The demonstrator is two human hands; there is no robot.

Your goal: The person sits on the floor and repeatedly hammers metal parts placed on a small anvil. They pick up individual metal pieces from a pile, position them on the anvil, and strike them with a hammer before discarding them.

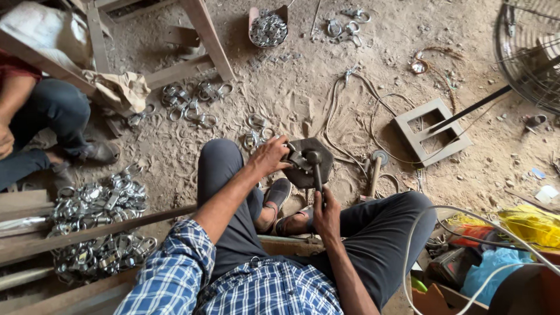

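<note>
1. The left hand (269,156) pins a small metal clamp (296,158) on the dark block (309,163), fingers closed over it.
2. The right hand (326,211) is wrapped tight around the hammer (315,169) handle, its head over the block.
3. The block sits on the dirt floor between the person's feet.
4. Best to keep fingers clear of the head and strike squarely.
5. A pile of clamps (99,224) lies at the floor's left edge.

Seated on sandy ground. Left hand (269,156) presses a small grey metal clamp piece (296,158) onto a dark round iron block (312,169) between the knees. Right hand (326,214) grips the dark handle of a hammer (315,169), head resting over the block. Heap of shiny metal clamps (99,224) lies left; another person's jeans-clad leg (49,111) far left.
</note>
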